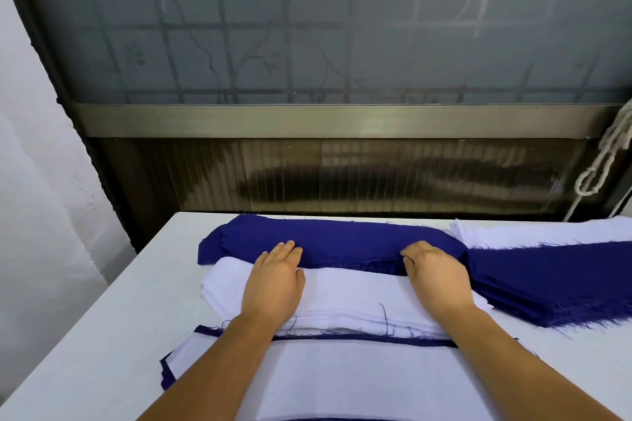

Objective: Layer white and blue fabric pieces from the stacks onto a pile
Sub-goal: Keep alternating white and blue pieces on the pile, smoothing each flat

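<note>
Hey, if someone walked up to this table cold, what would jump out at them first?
Probably the deep blue fabric stack lying across the far side of the white table, with the left hand resting flat at its near edge and the right hand curled at that same edge. Next, the white fabric stack under both hands, and the layered pile nearest the person, white on top with blue edges peeking out.

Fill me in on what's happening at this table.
A person is layering cloth. Both hands reach over a white fabric stack to a blue fabric stack behind it. The left hand lies flat, fingers on the blue edge; the right hand curls its fingers at that edge, seemingly pinching a piece. The layered pile nearest the person shows white on top with blue edges beneath.
</note>
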Action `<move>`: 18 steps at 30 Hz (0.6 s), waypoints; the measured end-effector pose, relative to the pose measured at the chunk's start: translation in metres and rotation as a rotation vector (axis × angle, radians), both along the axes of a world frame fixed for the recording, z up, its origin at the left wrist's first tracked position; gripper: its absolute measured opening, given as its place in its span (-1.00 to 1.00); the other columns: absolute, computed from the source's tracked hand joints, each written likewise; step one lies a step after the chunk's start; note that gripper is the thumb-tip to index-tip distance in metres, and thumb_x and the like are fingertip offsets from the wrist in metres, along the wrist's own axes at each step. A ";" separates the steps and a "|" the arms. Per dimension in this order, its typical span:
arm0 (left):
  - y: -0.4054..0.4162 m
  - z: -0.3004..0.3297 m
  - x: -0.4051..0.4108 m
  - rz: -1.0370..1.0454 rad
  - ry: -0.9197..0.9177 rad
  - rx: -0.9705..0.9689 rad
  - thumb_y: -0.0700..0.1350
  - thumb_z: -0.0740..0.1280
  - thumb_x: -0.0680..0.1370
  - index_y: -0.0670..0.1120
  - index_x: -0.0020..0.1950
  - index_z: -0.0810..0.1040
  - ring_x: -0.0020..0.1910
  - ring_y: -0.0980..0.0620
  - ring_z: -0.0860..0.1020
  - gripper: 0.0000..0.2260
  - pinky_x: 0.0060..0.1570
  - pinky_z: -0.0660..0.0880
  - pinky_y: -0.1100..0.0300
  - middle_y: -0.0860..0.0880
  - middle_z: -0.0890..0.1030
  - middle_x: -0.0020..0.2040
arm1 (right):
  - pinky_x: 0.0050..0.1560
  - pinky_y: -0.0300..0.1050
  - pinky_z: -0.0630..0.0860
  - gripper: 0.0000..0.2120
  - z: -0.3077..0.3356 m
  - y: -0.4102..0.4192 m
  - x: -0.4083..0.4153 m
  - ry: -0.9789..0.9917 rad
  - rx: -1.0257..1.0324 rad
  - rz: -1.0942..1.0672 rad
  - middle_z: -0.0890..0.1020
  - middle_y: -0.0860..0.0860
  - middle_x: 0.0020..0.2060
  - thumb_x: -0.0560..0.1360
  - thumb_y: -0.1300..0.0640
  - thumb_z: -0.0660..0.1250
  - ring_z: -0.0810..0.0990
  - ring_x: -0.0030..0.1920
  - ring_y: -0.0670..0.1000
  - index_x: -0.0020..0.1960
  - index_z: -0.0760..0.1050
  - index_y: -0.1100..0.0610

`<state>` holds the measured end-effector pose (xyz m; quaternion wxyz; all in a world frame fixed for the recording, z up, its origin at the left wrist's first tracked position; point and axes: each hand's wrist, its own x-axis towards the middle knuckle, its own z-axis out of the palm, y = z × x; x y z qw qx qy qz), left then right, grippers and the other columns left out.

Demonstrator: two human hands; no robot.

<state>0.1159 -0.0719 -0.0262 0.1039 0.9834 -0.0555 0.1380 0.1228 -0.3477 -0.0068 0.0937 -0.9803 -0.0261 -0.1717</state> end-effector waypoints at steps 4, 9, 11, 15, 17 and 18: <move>0.000 0.000 -0.001 -0.006 -0.022 -0.007 -0.02 0.05 0.67 0.03 0.56 0.19 0.54 0.10 0.09 -0.58 0.50 -0.03 0.16 0.07 0.17 0.56 | -0.18 -0.15 0.51 -0.82 -0.003 -0.002 -0.002 -0.066 0.067 -0.003 0.60 -0.11 -0.06 0.59 0.14 0.22 0.57 -0.09 -0.03 0.02 0.60 0.01; -0.001 0.002 -0.004 -0.032 -0.074 -0.074 -0.06 0.11 0.66 0.01 0.52 0.25 0.52 0.09 0.17 -0.60 0.50 0.01 0.18 0.05 0.24 0.54 | -0.20 -0.18 0.39 -0.89 -0.004 -0.001 -0.004 -0.148 0.227 0.024 0.60 -0.11 -0.15 0.47 0.24 0.39 0.54 -0.11 0.00 -0.08 0.60 0.05; -0.002 0.004 -0.007 -0.081 -0.135 -0.126 -0.14 0.18 0.64 0.00 0.43 0.39 0.48 0.07 0.24 -0.66 0.47 0.04 0.23 0.03 0.33 0.49 | -0.18 -0.19 0.36 -0.89 -0.004 -0.001 -0.004 -0.155 0.277 0.056 0.57 -0.12 -0.19 0.45 0.24 0.42 0.51 -0.17 -0.01 -0.12 0.57 0.04; -0.005 0.009 -0.013 -0.240 -0.220 -0.159 -0.17 0.23 0.63 -0.02 0.19 0.60 0.47 0.06 0.27 -0.78 0.42 -0.03 0.33 0.02 0.39 0.46 | -0.05 -0.17 0.41 -0.92 -0.003 -0.001 -0.010 -0.168 0.327 0.169 0.54 -0.15 -0.18 0.52 0.19 0.35 0.47 -0.15 -0.06 -0.08 0.55 0.02; -0.006 0.011 -0.015 -0.324 -0.206 -0.142 -0.06 0.23 0.63 0.02 0.22 0.60 0.51 0.07 0.20 -0.78 0.46 -0.05 0.28 0.03 0.31 0.51 | 0.00 -0.19 0.40 -0.91 0.001 0.000 -0.015 -0.188 0.326 0.218 0.56 -0.15 -0.14 0.54 0.21 0.32 0.47 -0.11 -0.08 -0.04 0.56 0.03; -0.006 0.010 -0.017 -0.360 -0.174 -0.114 0.01 0.21 0.64 0.06 0.25 0.57 0.53 0.09 0.13 -0.75 0.47 -0.09 0.26 0.04 0.24 0.54 | 0.01 -0.19 0.39 -0.91 0.004 0.001 -0.018 -0.198 0.318 0.231 0.56 -0.15 -0.14 0.55 0.20 0.32 0.48 -0.10 -0.08 -0.03 0.56 0.03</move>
